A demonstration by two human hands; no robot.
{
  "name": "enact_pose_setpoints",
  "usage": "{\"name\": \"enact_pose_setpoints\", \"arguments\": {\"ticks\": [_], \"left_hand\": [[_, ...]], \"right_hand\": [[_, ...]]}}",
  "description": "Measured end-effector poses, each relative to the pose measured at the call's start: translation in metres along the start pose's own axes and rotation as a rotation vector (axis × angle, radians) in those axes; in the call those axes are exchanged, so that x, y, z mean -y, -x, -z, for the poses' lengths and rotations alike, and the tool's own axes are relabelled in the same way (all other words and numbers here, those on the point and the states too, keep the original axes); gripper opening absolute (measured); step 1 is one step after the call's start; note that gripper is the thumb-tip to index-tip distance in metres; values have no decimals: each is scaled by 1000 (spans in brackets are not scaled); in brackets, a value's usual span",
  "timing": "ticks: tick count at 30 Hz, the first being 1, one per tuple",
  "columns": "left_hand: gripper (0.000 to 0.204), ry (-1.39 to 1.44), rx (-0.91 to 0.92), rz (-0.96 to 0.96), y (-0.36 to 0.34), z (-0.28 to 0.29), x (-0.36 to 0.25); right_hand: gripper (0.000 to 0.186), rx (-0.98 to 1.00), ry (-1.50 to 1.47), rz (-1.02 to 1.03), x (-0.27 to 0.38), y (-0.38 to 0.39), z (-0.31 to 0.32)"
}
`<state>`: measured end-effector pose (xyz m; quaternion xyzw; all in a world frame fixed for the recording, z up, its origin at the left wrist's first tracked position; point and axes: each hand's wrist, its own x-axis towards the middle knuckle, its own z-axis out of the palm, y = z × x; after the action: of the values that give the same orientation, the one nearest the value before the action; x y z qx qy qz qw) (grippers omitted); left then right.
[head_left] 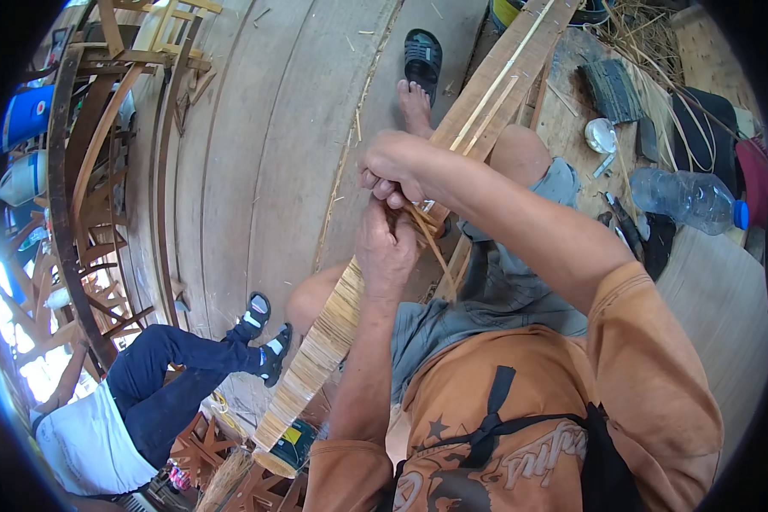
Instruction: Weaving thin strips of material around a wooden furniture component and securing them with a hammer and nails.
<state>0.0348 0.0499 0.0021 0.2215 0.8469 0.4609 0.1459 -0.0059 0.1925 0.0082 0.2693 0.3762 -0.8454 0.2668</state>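
Note:
A long wooden slat [495,90] lies across my lap, from the upper right down to the lower left. Its lower part is bound with tight turns of pale cane strip [316,358]. My left hand [386,249] grips the slat just above the bound part. My right hand [392,166] is closed on a thin cane strip [435,247] right above the left hand, and the strip's loose end hangs down past my knee. Two more thin strips [486,115] lie along the bare upper part of the slat.
I sit on a wooden plank floor [256,154]. A black sandal [422,55] lies by my bare foot. Another person in dark trousers [179,367] sits at the lower left. A clear plastic bottle [687,198] and small tools [610,141] lie at the right. Wooden chair frames [102,171] stand left.

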Motion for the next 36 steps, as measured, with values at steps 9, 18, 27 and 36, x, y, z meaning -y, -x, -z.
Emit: {"name": "enact_pose_setpoints", "arguments": {"ticks": [9,18,27,36], "left_hand": [[17,-13,83,365,-36,14,-17],[24,-72,25,417,-32,14,-14],[24,-329,-266,59,-29,-2,-11],[31,443,386,779,-52,30,-1]], "right_hand": [[34,-211,-161,314,10,99,-8],[17,-274,-79,83,-88,124,22],[27,-541,460,414,-144,51,47],[25,-417,741,246,-122,69,30]]}}
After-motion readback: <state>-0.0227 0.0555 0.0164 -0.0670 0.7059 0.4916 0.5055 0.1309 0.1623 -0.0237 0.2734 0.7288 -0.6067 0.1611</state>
